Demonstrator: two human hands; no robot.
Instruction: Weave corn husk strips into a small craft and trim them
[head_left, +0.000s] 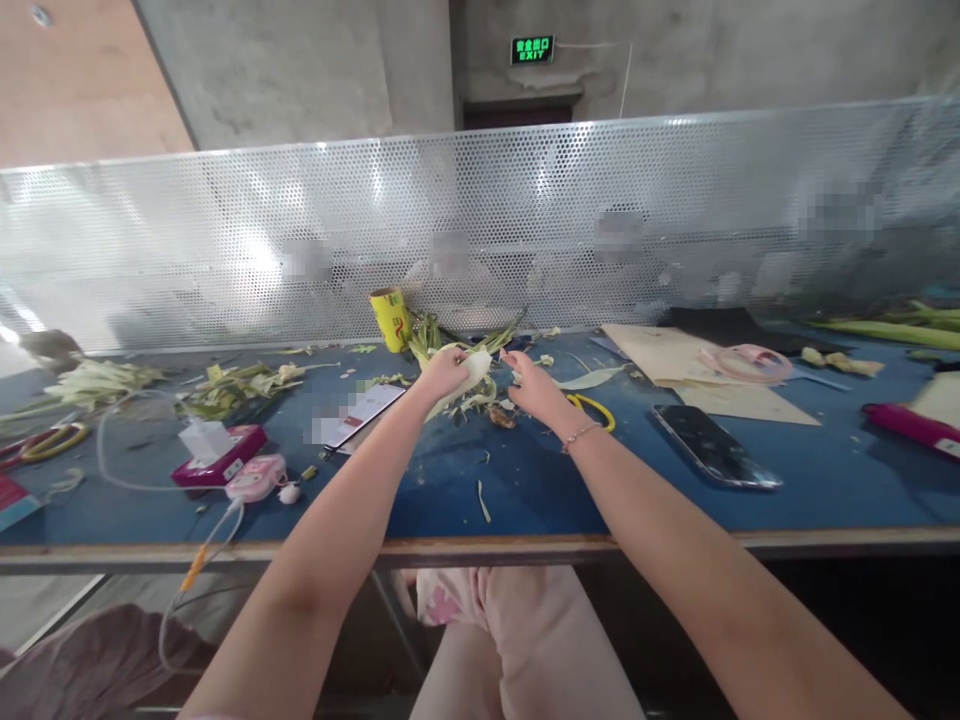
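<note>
My left hand (444, 372) is closed around a pale green leaf strip (474, 368) over the middle of the blue table (525, 480). My right hand (529, 383) reaches in beside it with its fingers pinched together at the leaf's end; what they pinch is too small to name. Under both hands lies a heap of green and pale leaf scraps (465, 400). Yellow-handled scissors (592, 408) lie just right of my right wrist.
A yellow roll (391, 318) stands at the back by a perforated metal screen (480, 220). A black phone (712, 446), cardboard sheets (697, 370), a pink box (217, 455), a pink charger with cable (256, 478), a card (352, 418) and more leaf piles (105, 382) lie around.
</note>
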